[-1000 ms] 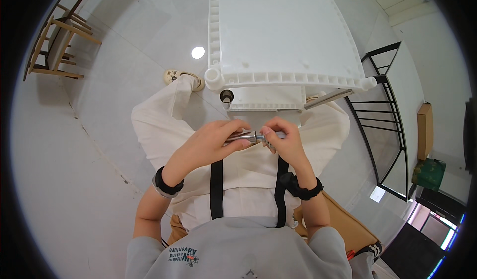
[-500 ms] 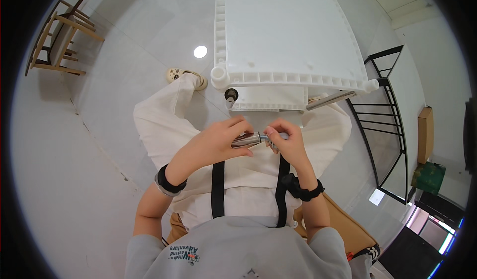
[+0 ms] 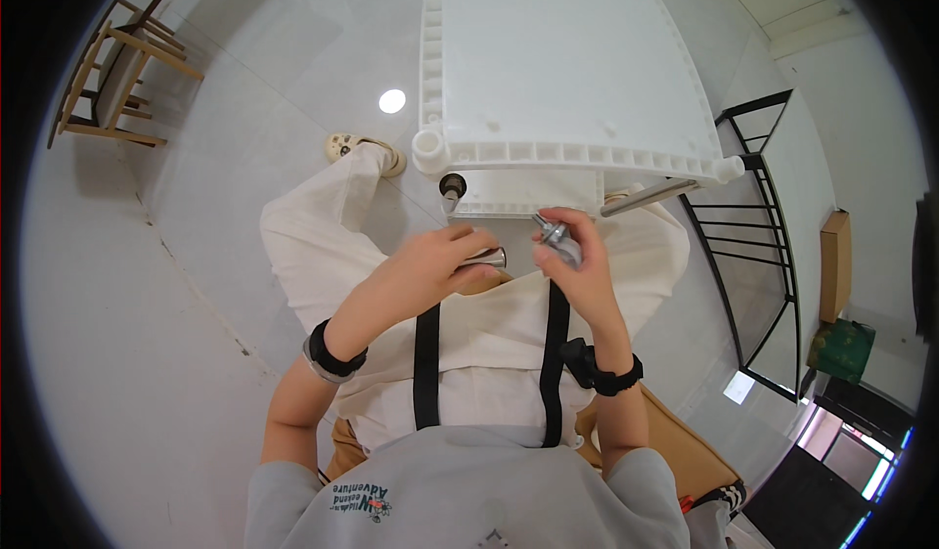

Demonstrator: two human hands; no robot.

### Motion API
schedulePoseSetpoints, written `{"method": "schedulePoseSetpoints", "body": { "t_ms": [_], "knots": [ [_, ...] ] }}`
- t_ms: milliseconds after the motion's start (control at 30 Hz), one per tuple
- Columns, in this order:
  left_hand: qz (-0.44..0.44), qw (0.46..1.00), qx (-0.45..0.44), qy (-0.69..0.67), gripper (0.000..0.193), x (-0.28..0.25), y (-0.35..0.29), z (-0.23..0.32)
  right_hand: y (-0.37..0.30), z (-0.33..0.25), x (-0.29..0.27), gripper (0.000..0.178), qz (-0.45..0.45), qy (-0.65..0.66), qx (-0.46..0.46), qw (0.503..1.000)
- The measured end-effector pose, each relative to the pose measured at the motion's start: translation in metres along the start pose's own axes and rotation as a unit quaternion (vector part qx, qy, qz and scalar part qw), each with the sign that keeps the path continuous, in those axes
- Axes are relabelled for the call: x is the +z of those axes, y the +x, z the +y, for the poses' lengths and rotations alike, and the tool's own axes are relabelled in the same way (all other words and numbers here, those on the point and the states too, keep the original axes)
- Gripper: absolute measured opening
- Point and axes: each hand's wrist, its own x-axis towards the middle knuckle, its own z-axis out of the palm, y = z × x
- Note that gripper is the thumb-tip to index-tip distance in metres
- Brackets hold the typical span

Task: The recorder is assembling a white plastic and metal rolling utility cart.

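My left hand (image 3: 435, 263) is closed round a short shiny metal tube (image 3: 497, 258), whose open end points right. In my right hand (image 3: 590, 273) is a small caster wheel (image 3: 558, 240), grey with a metal stem that sticks up and to the left. A small gap separates the tube from the caster. Both hands hover above my lap, in front of a white plastic shelf rack (image 3: 567, 153). Below the rack's near left corner, a metal post end (image 3: 453, 188) with a dark rim shows.
A metal pole (image 3: 649, 197) runs along the rack's near right side. Wooden chairs (image 3: 122, 85) stand at the far left. To the right are a black metal frame (image 3: 748, 246), a cardboard box (image 3: 836, 265) and a green bag (image 3: 842, 351).
The caster's stem has come out of the tube's end. My right hand has moved up and right with the caster, while my left hand keeps the tube nearly in place.
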Motion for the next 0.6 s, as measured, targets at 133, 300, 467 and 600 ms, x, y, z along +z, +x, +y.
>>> {"method": "schedulePoseSetpoints", "body": {
  "t_ms": [133,300,467,600],
  "knots": [
    [-0.03,1.0,0.007,-0.001,0.027,0.001,-0.004,0.004,0.002,0.004,0.006,0.034,-0.023,-0.003,0.03,0.999],
    [-0.072,0.995,-0.003,-0.072,0.03,-0.005,-0.003,0.005,0.004,0.027,0.002,0.038,-0.134,-0.076,-0.06,0.986],
    [-0.017,0.985,-0.031,-0.166,0.033,-0.003,0.001,0.012,-0.001,0.024,0.012,0.03,-0.159,-0.033,-0.042,0.986],
    [0.016,0.985,0.002,-0.17,0.038,0.005,0.001,0.017,-0.008,0.012,0.01,0.027,-0.155,0.048,0.084,0.983]
  ]
}}
